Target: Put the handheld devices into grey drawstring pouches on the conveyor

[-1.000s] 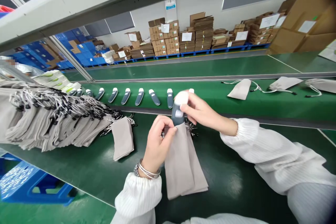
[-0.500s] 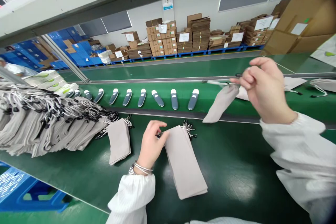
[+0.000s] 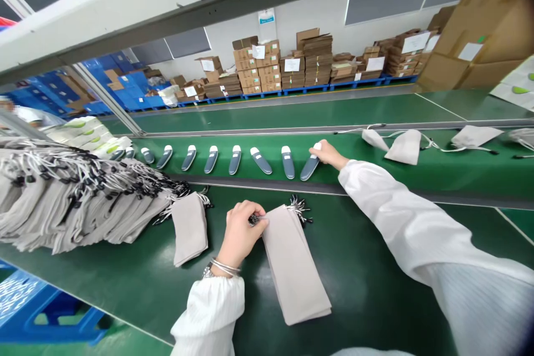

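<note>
My left hand [image 3: 244, 231] is pinched at the upper left corner of a small stack of grey drawstring pouches [image 3: 296, 267], whose black-tipped cords fan out at the top. On the green conveyor belt, my right hand [image 3: 329, 154] is closed round the white end of a blue-grey oblong device [image 3: 310, 168]. It is the last on the right of a row of similar blue-grey devices [image 3: 287, 162], each with a white end. Farther right on the belt lie several loose pouches [image 3: 404, 146] with their cords trailing.
A big heap of grey pouches [image 3: 83, 200] covers the left of the green table, with a smaller pouch stack [image 3: 189, 228] beside it. White cartons [image 3: 83, 130] stand behind the heap. A metal beam [image 3: 167, 11] crosses overhead. A blue plastic stool [image 3: 45, 306] is at lower left.
My right hand has let go of a grey pouch, now lying on the belt, and moved left onto the nearest device. The devices have shifted slightly right. My left hand's fingers have closed on the stack's corner.
</note>
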The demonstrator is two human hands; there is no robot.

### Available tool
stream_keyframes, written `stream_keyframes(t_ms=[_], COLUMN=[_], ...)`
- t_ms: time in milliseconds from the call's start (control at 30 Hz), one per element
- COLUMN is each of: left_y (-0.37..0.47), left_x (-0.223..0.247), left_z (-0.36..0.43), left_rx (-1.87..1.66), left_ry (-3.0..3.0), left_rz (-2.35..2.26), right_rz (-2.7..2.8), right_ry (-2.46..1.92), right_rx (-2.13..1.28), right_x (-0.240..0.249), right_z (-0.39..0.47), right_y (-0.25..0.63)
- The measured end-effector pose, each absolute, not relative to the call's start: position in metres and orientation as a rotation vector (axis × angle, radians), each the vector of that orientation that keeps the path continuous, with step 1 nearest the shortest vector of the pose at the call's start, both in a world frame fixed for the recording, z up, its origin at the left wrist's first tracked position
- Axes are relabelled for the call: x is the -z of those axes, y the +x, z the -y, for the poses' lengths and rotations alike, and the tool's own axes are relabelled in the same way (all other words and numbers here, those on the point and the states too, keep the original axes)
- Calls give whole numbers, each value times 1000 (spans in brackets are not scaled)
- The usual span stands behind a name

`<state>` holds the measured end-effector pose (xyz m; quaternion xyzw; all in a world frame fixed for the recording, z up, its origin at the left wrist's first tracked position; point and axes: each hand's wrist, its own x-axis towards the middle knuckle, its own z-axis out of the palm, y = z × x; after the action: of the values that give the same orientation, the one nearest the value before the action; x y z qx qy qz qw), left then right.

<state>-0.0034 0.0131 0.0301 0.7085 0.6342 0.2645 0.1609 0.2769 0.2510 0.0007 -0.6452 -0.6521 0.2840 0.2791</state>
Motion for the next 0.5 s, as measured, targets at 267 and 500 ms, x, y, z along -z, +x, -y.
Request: stream_keyframes(t_ms=[267, 500], left_y=[10, 39], left_x=[-57, -74], left_z=[2, 11], left_rx=[-980, -1356], left_ry=[1852, 1715], left_rz=[-1368, -1370], right_rz=[1606, 2228], right_ry=[-1015, -616], right_rx=[-873, -1240], right_x=[-69, -89], right_z=[-155, -80], right_y=[240, 224])
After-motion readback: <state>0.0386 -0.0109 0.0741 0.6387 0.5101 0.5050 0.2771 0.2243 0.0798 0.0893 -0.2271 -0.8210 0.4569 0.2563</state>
